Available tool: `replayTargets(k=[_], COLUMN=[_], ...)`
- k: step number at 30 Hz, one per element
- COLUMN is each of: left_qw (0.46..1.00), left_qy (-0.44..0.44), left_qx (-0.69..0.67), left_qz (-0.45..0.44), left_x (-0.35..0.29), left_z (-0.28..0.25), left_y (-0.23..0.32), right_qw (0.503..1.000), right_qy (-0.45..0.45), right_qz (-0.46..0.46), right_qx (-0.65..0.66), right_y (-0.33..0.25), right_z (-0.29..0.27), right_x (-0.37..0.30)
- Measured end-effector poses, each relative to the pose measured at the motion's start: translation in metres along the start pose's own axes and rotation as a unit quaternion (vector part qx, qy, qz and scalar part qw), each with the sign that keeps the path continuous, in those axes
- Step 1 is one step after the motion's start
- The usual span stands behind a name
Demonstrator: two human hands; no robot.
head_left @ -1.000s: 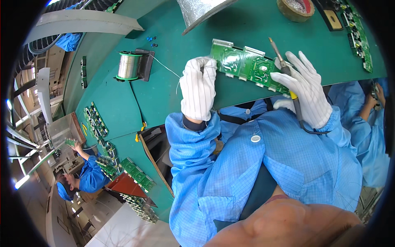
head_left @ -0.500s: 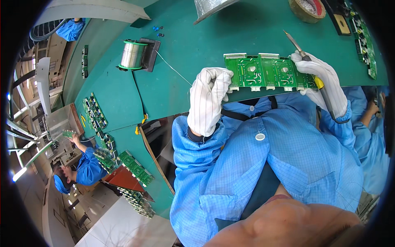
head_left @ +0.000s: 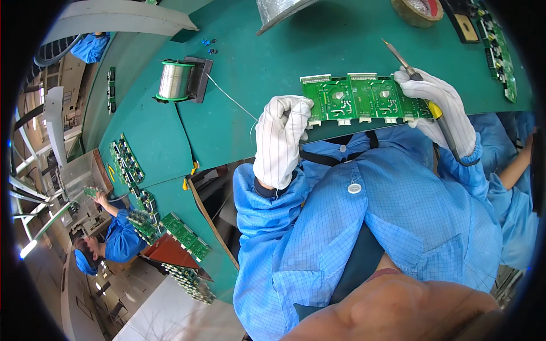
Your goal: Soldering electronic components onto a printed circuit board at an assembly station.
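I hold a long green circuit board [head_left: 362,98] up level above the front edge of the bench, its soldered face toward me. White connectors line its near edge. Gloved in white, my left hand [head_left: 282,136] is closed on the board's left end. A thin solder wire [head_left: 230,95] runs from the spool [head_left: 174,80] to this hand. My right hand [head_left: 446,108], also gloved, grips the board's right end and holds a soldering iron [head_left: 435,109] as well. The iron's tip points up and away to the far left, apart from the board.
On the green bench [head_left: 244,51] stand a metal funnel-like piece [head_left: 278,12] and a round tub [head_left: 418,12]. More boards [head_left: 499,54] line the right edge. At left, several boards [head_left: 186,236] lie near another person in blue [head_left: 116,233]. A second person's sleeve [head_left: 506,187] shows at right.
The whole view has shifted slightly, so most things appear a little farther left. Both hands keep their hold on the board, and the iron stays in my right hand.
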State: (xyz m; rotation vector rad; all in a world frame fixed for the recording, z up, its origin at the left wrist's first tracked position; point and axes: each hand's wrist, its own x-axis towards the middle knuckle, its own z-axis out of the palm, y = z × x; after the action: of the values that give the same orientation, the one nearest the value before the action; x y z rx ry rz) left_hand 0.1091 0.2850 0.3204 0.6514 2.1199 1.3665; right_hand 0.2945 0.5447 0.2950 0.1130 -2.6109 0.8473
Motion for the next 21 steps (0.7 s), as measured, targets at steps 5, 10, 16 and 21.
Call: replayTargets(k=[5, 10, 16, 21], left_qw=[1.000, 0.999, 0.995, 0.994], left_qy=[-0.002, -0.012, -0.005, -0.013], left_qx=[0.017, -0.026, -0.076, -0.075], left_qz=[0.023, -0.029, -0.069, -0.078], left_x=[0.000, 0.003, 0.000, 0.000], left_z=[-0.002, 0.002, 0.005, 0.008], left_y=[-0.009, -0.009, -0.009, -0.006], right_qw=[1.000, 1.000, 0.998, 0.996], right_qy=[0.007, 0.018, 0.054, 0.060], right_qz=[0.009, 0.008, 0.005, 0.037], right_qx=[0.020, -0.003, -0.044, -0.047], right_y=[-0.005, -0.003, 0.001, 0.006], right_z=[-0.002, -0.004, -0.005, -0.007], right_x=[0.005, 0.000, -0.006, -0.021])
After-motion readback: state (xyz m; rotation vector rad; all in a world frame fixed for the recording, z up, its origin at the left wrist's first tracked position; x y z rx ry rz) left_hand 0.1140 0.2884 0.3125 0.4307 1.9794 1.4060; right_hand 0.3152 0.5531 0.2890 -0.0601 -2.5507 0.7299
